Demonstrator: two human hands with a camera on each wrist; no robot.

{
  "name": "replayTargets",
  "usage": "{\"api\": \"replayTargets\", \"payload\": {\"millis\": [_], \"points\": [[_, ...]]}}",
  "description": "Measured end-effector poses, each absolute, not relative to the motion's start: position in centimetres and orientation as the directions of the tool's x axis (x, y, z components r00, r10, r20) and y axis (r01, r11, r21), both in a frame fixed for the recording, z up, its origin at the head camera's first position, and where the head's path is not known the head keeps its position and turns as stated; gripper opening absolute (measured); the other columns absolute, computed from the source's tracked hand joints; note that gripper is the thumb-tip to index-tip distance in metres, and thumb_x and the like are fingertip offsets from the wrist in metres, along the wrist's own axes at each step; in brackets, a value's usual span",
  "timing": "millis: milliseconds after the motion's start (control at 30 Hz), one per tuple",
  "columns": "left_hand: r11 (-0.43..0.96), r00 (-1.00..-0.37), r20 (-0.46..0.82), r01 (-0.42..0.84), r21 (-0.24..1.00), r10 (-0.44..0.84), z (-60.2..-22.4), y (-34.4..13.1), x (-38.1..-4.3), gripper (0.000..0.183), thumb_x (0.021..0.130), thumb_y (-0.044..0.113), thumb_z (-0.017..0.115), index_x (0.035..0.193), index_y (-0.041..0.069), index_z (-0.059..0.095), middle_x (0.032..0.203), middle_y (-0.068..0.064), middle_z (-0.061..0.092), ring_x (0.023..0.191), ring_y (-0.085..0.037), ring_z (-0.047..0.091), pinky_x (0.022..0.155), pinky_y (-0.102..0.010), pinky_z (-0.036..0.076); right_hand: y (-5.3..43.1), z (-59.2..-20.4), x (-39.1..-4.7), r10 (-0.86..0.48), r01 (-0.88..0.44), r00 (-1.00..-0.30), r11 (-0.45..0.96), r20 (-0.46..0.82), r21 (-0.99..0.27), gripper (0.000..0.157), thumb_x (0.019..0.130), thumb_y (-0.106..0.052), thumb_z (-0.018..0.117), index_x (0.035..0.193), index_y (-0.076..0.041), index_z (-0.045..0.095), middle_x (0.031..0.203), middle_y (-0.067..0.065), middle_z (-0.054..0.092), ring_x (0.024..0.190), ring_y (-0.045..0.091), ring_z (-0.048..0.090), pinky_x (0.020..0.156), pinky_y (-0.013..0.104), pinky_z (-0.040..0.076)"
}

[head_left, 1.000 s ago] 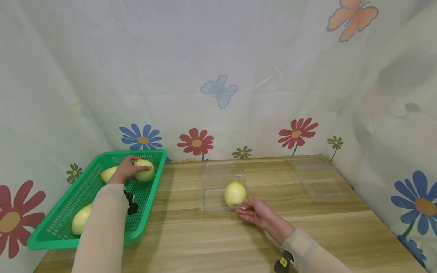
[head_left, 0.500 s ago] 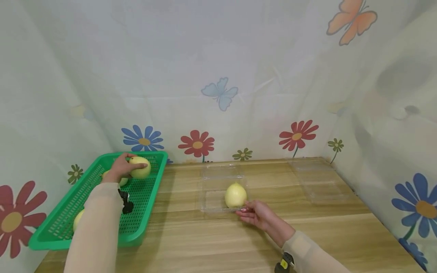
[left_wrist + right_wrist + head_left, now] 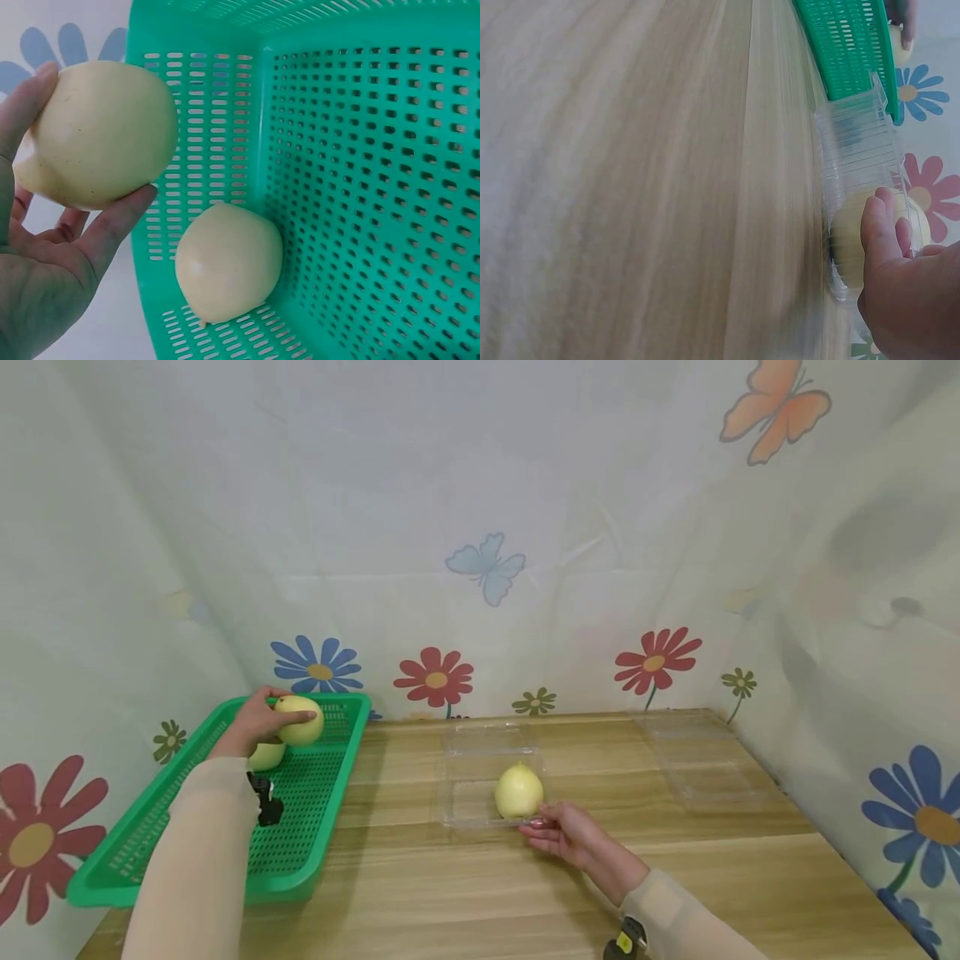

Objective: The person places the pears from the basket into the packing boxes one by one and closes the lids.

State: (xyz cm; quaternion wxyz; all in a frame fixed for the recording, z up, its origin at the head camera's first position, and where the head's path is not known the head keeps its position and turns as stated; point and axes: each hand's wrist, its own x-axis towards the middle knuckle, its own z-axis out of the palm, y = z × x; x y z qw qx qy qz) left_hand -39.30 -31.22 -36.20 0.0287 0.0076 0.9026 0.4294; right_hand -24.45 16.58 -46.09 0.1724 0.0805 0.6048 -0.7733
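Observation:
My left hand (image 3: 258, 720) grips a pale yellow, pear-shaped fruit (image 3: 302, 720) between thumb and fingers, held up over the far end of the green basket (image 3: 349, 777). In the left wrist view this held fruit (image 3: 109, 135) overlaps the basket's rim. Another such fruit (image 3: 229, 262) lies inside against the end wall. At mid-table, my right hand (image 3: 573, 835) pinches the near edge of a clear plastic box (image 3: 468, 797). A yellow fruit (image 3: 519, 792) stands upright in the box's right part. In the right wrist view the fingers (image 3: 880, 232) lie along the box's outer wall.
A second clear plastic container (image 3: 708, 768) lies at the back right of the wooden table (image 3: 420, 893). A flower-printed curtain (image 3: 375, 527) hangs behind and along both sides. The left sleeve (image 3: 191, 860) covers part of the basket.
My left hand has lifted the fruit slightly and moved it a little left, uncovering more of the fruit beneath. The right hand stays at the box's edge.

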Motion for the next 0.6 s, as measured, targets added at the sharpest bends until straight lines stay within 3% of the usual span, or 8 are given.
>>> {"api": "replayTargets", "payload": {"millis": [267,600], "points": [[0.639,-0.998,-0.021,0.02,0.769,0.057,-35.6,-31.0,-39.3,0.085,0.098,0.041,0.065,0.155,-0.007,0.023,0.15,-0.04,0.033,0.12,-0.045,0.053,0.083,-0.042,0.059,16.6,-46.1,-24.3,-0.17,0.369,-0.926,-0.213,-0.337,-0.905,0.017,0.108,-0.008,0.04,0.105,0.005,0.05,0.083,0.005,0.07,0.082,0.012,0.075,0.086,0.033,0.064],[0.639,-0.996,0.007,0.061,0.767,0.087,-33.8,-30.9,-39.4,0.084,0.099,0.038,0.065,0.156,-0.007,0.022,0.154,-0.042,0.028,0.128,-0.05,0.047,0.071,-0.029,0.055,16.6,-46.1,-24.4,-0.17,0.365,-0.927,-0.21,-0.333,-0.907,0.019,0.108,-0.009,0.04,0.108,0.007,0.05,0.082,0.004,0.069,0.082,0.012,0.075,0.084,0.032,0.064]]}}
